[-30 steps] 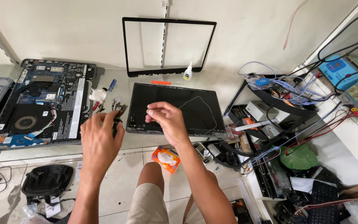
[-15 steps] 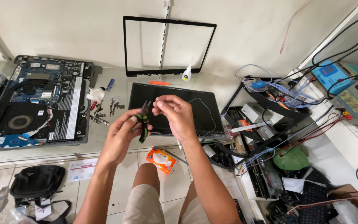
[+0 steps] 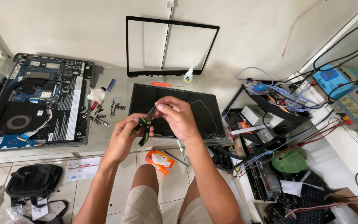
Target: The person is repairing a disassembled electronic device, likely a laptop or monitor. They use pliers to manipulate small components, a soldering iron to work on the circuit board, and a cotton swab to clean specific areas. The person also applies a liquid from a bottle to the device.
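Note:
My left hand (image 3: 126, 139) grips a pair of pliers (image 3: 144, 125) with green and black handles, jaws pointing up and right. My right hand (image 3: 178, 116) pinches something small at the plier jaws; the piece itself is too small to make out. Both hands hover above the near left part of a dark laptop screen panel (image 3: 195, 110) lying flat on the floor. A thin white wire runs across that panel.
An opened laptop base (image 3: 38, 99) with fan and boards lies at left. Loose hinges and screws (image 3: 104, 114) sit between it and the panel. A black bezel frame (image 3: 131, 45) leans on the wall; a glue bottle (image 3: 188, 75) stands below. Orange packet (image 3: 159, 160), black bag (image 3: 32, 180), cluttered shelves with cables (image 3: 282, 99) at right.
My left hand lifted the pliers from the screw area and brought them right, over the panel. My right hand rose from the panel to meet the plier jaws.

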